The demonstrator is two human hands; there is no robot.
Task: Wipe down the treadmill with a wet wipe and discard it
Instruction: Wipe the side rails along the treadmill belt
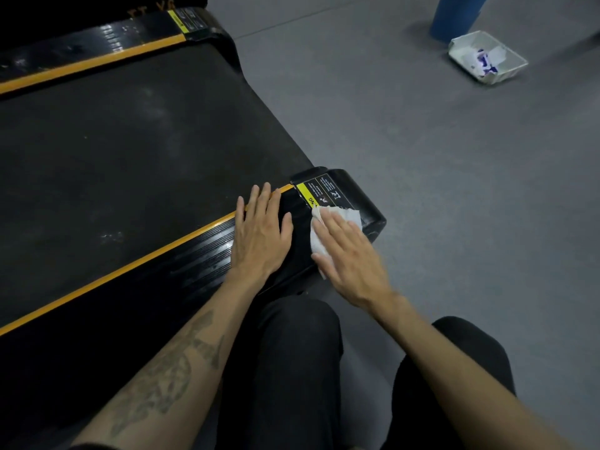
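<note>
Wiping the near side rail of the treadmill, at its rear end, appears to be the step in hand.

Left to right:
- Belt: wide, matte black, fine-grained, faint dusty smears.
- Rail: glossy black, ribbed lengthwise, orange stripe along its inner edge. The far rail shows wet-looking glare.
- Left hand: flat on the rail, fingers straight and slightly spread, gripping nothing; seems to brace.
- Wipe: white, thin, crumpled, damp-looking. Lies on the rail's end, just short of the end cap, 1 corner over the warning label.
- Right hand: flat on the wipe, fingers extended, pressing rather than clutching. Slightly blurred.
- End cap: rounded, smooth hard plastic.
- Floor: grey, lightly textured.
- Tray: white, shallow, rectangular, well apart at upper right, holding crumpled white and blue scraps; the likely discard spot. A blue post stands behind it.

To do it well:
- Keep the palm flat and pressure even.
- Stroke along the ribs, not across, so the cloth reaches into the grooves.
- Carry the stroke over the cap's curve and down its outer side.
- Refold to a clean face if it greys.
- Go lightly over the label edge to avoid lifting it.
</note>
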